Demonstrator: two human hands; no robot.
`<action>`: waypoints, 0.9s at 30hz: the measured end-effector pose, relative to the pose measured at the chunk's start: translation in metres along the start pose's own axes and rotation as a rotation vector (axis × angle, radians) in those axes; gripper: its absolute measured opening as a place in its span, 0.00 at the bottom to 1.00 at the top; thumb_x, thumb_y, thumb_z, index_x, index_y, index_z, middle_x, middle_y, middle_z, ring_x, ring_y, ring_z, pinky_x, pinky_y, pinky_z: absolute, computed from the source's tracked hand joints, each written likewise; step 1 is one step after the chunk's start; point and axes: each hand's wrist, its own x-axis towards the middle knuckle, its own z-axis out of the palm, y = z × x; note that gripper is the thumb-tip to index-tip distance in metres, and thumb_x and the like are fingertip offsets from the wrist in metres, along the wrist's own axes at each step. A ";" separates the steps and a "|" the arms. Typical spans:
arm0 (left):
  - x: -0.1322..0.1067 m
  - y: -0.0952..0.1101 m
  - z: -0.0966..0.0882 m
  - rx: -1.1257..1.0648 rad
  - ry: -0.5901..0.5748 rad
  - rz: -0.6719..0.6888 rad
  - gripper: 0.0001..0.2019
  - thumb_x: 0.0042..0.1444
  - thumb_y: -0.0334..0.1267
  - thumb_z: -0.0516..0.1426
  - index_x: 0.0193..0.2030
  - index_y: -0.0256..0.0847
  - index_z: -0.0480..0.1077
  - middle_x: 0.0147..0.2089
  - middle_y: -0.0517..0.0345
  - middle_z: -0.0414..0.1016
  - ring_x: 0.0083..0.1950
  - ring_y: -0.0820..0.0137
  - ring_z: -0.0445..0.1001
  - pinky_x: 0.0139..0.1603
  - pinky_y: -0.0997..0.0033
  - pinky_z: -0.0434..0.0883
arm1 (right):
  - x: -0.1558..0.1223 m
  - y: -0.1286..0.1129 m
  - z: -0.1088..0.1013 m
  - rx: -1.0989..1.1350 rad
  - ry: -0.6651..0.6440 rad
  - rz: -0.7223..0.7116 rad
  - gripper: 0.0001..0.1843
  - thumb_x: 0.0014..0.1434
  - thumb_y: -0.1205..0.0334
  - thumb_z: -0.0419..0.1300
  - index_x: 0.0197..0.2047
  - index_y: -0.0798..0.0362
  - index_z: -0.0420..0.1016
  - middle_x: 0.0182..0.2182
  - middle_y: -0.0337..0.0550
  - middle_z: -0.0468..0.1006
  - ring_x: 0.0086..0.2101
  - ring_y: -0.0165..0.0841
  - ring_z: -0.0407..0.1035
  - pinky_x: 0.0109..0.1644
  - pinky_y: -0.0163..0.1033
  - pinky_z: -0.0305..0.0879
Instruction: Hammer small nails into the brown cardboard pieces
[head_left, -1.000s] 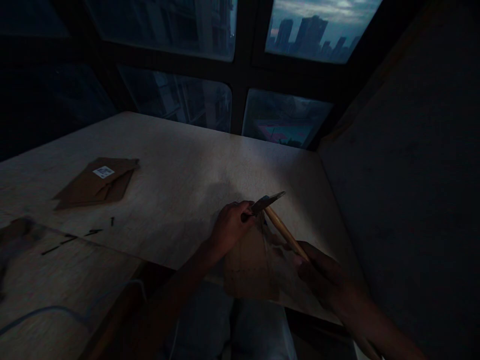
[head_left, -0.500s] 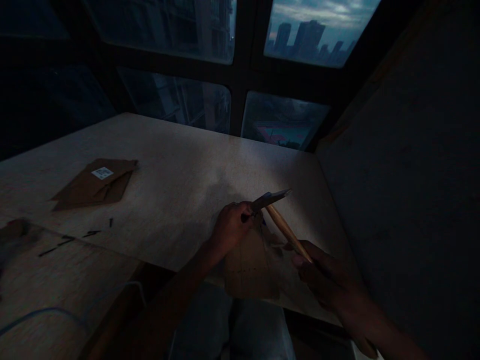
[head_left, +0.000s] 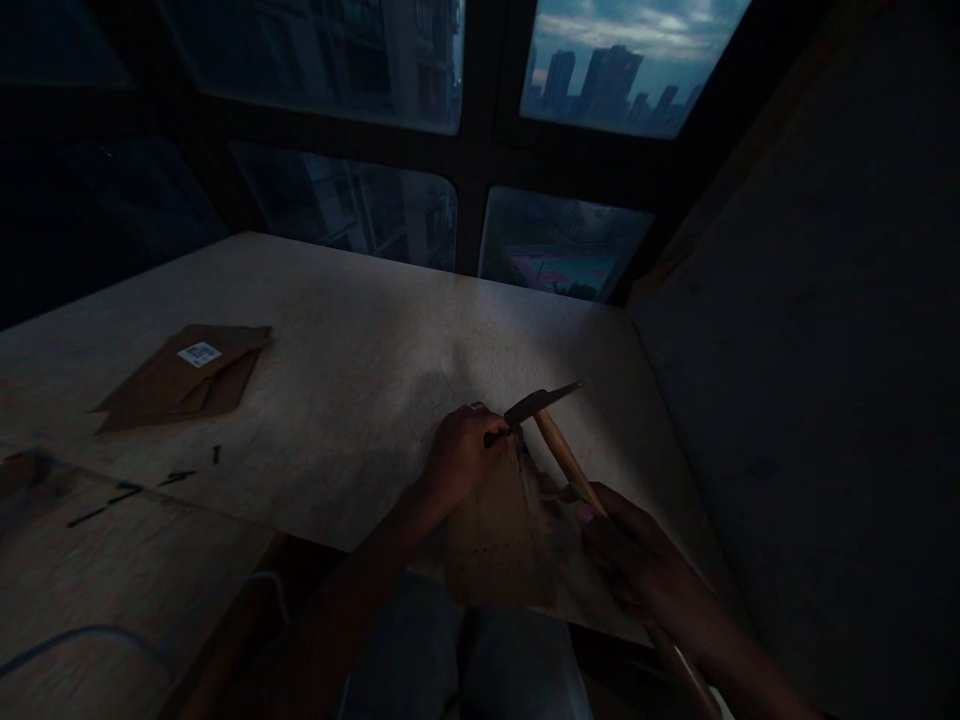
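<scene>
My right hand [head_left: 637, 560] is closed round the wooden handle of a hammer [head_left: 559, 450], whose dark metal head [head_left: 536, 402] sits just right of my left fingertips. My left hand [head_left: 461, 455] pinches a small dark thing, perhaps a nail, upright on a brown piece of card or leather [head_left: 499, 540] lying at the near edge of the pale wooden board [head_left: 360, 370]. The light is very dim, so the pinched thing is hard to make out.
A folded brown envelope with a white label [head_left: 184, 372] lies at the left of the board. Several small dark nails [head_left: 127, 490] are scattered near the left front. Dark windows [head_left: 465, 150] stand behind the board and a dark wall [head_left: 810, 350] closes the right side.
The hammer head has dropped a little, closer to my left fingertips, and my right hand has slid slightly up and left. The left hand has stayed in place.
</scene>
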 end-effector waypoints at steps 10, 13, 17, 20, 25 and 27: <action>0.002 -0.006 0.000 -0.074 -0.038 0.000 0.07 0.56 0.29 0.62 0.40 0.43 0.80 0.38 0.56 0.81 0.39 0.68 0.78 0.43 0.67 0.72 | -0.004 -0.003 0.000 0.052 0.029 0.013 0.31 0.56 0.35 0.61 0.52 0.50 0.70 0.18 0.23 0.53 0.14 0.21 0.43 0.15 0.25 0.40; 0.003 -0.005 -0.001 -0.073 -0.056 -0.010 0.07 0.56 0.30 0.62 0.41 0.42 0.80 0.38 0.55 0.81 0.39 0.68 0.78 0.43 0.67 0.72 | -0.004 -0.002 0.000 0.039 0.023 0.011 0.33 0.55 0.34 0.61 0.53 0.51 0.70 0.18 0.24 0.53 0.14 0.21 0.43 0.15 0.26 0.39; 0.002 -0.002 -0.004 -0.052 -0.055 -0.025 0.06 0.55 0.30 0.63 0.39 0.42 0.79 0.36 0.57 0.79 0.38 0.68 0.77 0.42 0.67 0.71 | -0.007 -0.003 0.001 0.011 0.004 0.000 0.34 0.56 0.32 0.60 0.54 0.51 0.70 0.19 0.25 0.54 0.15 0.21 0.44 0.15 0.26 0.40; -0.001 -0.002 -0.007 -0.065 -0.060 -0.015 0.06 0.54 0.30 0.64 0.39 0.42 0.77 0.35 0.58 0.78 0.39 0.67 0.76 0.43 0.67 0.71 | -0.010 -0.006 0.001 0.004 -0.018 -0.018 0.35 0.56 0.30 0.59 0.53 0.51 0.71 0.20 0.26 0.55 0.16 0.21 0.44 0.16 0.26 0.41; -0.010 -0.008 -0.019 -0.086 0.019 0.081 0.15 0.54 0.30 0.64 0.49 0.45 0.75 0.42 0.57 0.79 0.47 0.65 0.76 0.51 0.63 0.72 | -0.014 -0.007 0.001 0.027 0.024 -0.057 0.35 0.56 0.30 0.60 0.53 0.51 0.74 0.19 0.26 0.53 0.16 0.22 0.42 0.15 0.27 0.39; -0.017 -0.012 -0.028 -0.080 0.089 0.107 0.18 0.55 0.31 0.64 0.53 0.45 0.73 0.45 0.56 0.79 0.50 0.64 0.75 0.54 0.61 0.71 | -0.014 -0.006 0.002 0.048 0.031 -0.076 0.37 0.55 0.28 0.60 0.53 0.51 0.74 0.18 0.26 0.51 0.16 0.22 0.41 0.15 0.27 0.36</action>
